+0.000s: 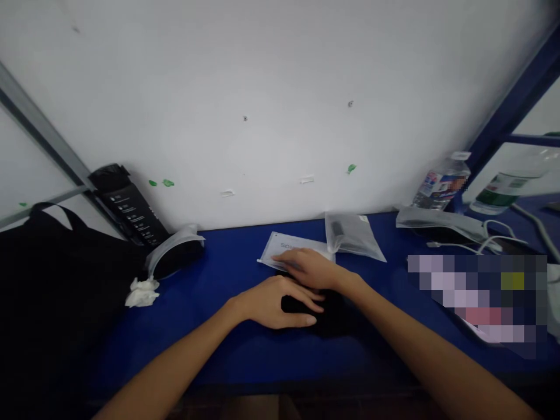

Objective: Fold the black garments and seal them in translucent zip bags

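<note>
A soft black item (336,315), perhaps folded fabric, lies on the blue tabletop in front of me. My left hand (273,300) rests on it with thumb and fingers spread. Just beyond, my right hand (312,268) reaches across to the left, its fingers stretched over the near edge of a flat zip pouch (297,240) with dark lettering. The right palm sits over the black item's far side, and part of it is hidden. To the right of the pouch is a frosted plastic bag (356,236) with something dark inside.
At left are a black bag (56,291), a black bottle (131,204), a frosted pouch (177,251) and crumpled tissue (142,291). At right stand water bottles (441,184), with another frosted pouch (441,219), a white cable (494,239) and a blurred-out device (481,309).
</note>
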A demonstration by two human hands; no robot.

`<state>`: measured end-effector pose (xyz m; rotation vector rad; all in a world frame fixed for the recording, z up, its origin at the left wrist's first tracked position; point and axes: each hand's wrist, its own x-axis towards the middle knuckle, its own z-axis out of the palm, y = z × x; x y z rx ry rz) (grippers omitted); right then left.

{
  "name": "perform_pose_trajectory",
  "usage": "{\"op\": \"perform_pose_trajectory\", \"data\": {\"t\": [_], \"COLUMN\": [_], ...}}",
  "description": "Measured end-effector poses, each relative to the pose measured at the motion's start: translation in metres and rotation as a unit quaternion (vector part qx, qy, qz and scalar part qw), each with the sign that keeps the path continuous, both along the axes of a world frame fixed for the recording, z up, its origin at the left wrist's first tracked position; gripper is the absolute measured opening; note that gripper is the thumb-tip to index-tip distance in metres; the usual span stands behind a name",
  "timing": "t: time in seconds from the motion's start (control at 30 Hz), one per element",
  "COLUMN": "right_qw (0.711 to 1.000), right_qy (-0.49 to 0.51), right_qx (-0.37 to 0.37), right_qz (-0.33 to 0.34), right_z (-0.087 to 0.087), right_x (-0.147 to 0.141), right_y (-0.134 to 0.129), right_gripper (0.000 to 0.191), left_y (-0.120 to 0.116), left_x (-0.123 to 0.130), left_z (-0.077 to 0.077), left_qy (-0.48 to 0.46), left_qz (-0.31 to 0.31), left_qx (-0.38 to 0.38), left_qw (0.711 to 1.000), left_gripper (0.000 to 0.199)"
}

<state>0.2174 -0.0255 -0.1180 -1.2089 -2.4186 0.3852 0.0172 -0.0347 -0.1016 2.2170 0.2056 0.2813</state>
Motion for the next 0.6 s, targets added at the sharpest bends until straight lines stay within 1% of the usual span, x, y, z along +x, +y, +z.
{"op": "perform_pose_trajectory", "data": {"t": [0.07,0.13,0.17,0.23,0.27,0.3,0.33,0.37,0.47,0.53,0.6], "right_qw": [1.000,1.000,1.000,0.999,0.998,0.997,0.997,0.995,0.986,0.978,0.972], "right_qy": [0.008,0.015,0.023,0.042,0.051,0.059,0.067,0.077,0.129,0.164,0.190], "right_qx": [-0.021,-0.024,-0.017,0.006,0.019,0.032,0.043,0.055,0.086,0.101,0.120], "right_qz": [-0.003,0.004,0.013,0.031,0.032,0.024,0.009,-0.010,-0.062,-0.075,-0.064], "right_z": [0.000,0.001,0.002,0.001,0.001,0.000,-0.001,-0.003,-0.007,-0.010,-0.009], "right_x": [0.007,0.011,0.012,0.011,0.009,0.007,0.005,0.003,0.000,-0.001,-0.001], "right_y": [0.000,-0.001,-0.002,-0.002,-0.002,-0.003,-0.003,-0.002,0.000,0.001,0.003], "right_gripper": [0.051,0.057,0.059,0.060,0.059,0.058,0.057,0.054,0.035,0.025,0.024], "left_y": [-0.002,-0.001,0.003,0.014,0.022,0.030,0.038,0.044,0.053,0.051,0.046], "left_x": [0.001,0.002,0.001,-0.002,-0.005,-0.008,-0.011,-0.014,-0.019,-0.019,-0.017], "left_z": [0.000,0.000,0.000,-0.003,-0.005,-0.008,-0.011,-0.014,-0.020,-0.020,-0.016], "left_qy": [-0.037,-0.096,-0.128,-0.169,-0.176,-0.168,-0.155,-0.139,-0.115,-0.112,-0.102], "left_qz": [0.040,0.124,0.181,0.293,0.336,0.365,0.376,0.378,0.367,0.368,0.377], "left_qx": [-0.004,0.018,0.041,0.101,0.130,0.154,0.167,0.164,0.146,0.177,0.231], "left_qw": [0.999,0.987,0.974,0.936,0.916,0.903,0.898,0.901,0.912,0.906,0.891], "left_gripper": [0.023,0.018,0.019,0.016,0.013,0.008,0.006,0.006,0.013,0.013,0.008]}}
